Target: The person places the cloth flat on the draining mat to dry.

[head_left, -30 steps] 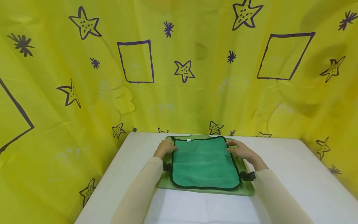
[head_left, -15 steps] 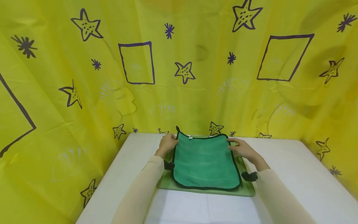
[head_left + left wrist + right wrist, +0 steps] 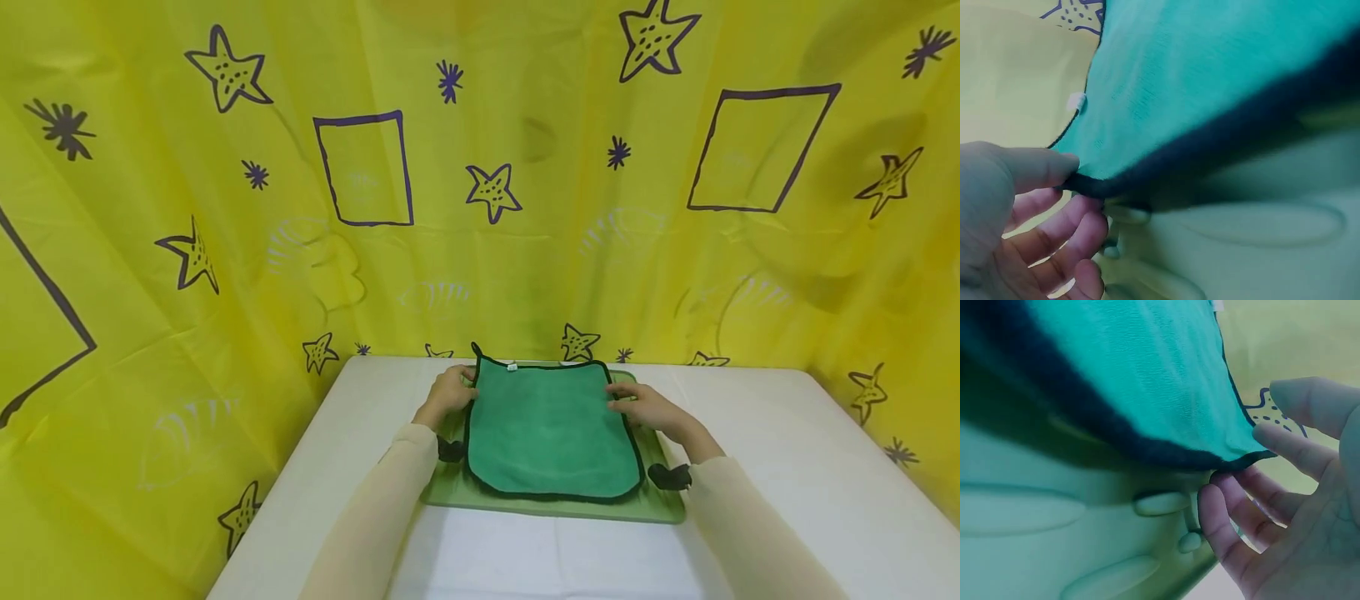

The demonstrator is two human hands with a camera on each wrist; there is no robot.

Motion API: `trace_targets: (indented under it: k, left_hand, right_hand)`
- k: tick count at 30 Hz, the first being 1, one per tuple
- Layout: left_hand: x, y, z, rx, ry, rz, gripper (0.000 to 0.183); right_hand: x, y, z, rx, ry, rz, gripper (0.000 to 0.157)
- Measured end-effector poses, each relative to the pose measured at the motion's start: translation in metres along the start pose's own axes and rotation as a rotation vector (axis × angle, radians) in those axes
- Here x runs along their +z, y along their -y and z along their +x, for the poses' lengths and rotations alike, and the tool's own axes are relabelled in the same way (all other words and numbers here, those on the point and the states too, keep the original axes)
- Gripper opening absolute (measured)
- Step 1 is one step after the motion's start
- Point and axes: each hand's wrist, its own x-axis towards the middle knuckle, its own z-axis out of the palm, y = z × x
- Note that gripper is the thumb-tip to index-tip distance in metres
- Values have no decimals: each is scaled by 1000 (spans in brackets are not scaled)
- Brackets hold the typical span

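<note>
A green cloth [image 3: 553, 433] with a dark border, a small white tag and a corner loop is spread over a light green tray [image 3: 525, 505]. My left hand [image 3: 448, 393] pinches the cloth's far left edge; in the left wrist view, the thumb [image 3: 1041, 169] lies on top and fingers are beneath. At the far right edge, my right hand [image 3: 648, 410] holds the border between the index finger above and other fingers below, as the right wrist view shows. Both wrist views show the cloth's sides raised above the tray, which has oval raised shapes on its surface.
The tray lies on a white table [image 3: 765, 450]. Behind the table and along its sides hangs a yellow curtain [image 3: 540, 275] printed with stars and frames. Dark straps [image 3: 670, 477] are around both wrists.
My left hand has lifted the cloth's far left corner, and its loop now stands up. The cloth's near edge has shifted slightly away from the tray's front edge. The right hand has hardly moved.
</note>
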Motion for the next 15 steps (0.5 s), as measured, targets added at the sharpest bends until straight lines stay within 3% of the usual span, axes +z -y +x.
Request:
trace_targets:
  k: [4,8,12,15]
  left_hand:
    - [3,4,-9,21,5,52,42]
    - [-1,5,-26,116,20,79,38]
    - [-8,10,-44,279,119,90,32]
    - [-13,16,-57,363,228,82,36]
  right_hand:
    - [4,-5,-9,-15,-12,4,45]
    - [7,-8,-26,-44,8,6,37]
    - [8,-14,-44,-133,56,-32,26]
    - [8,-17,-55,-199,114,-65,29]
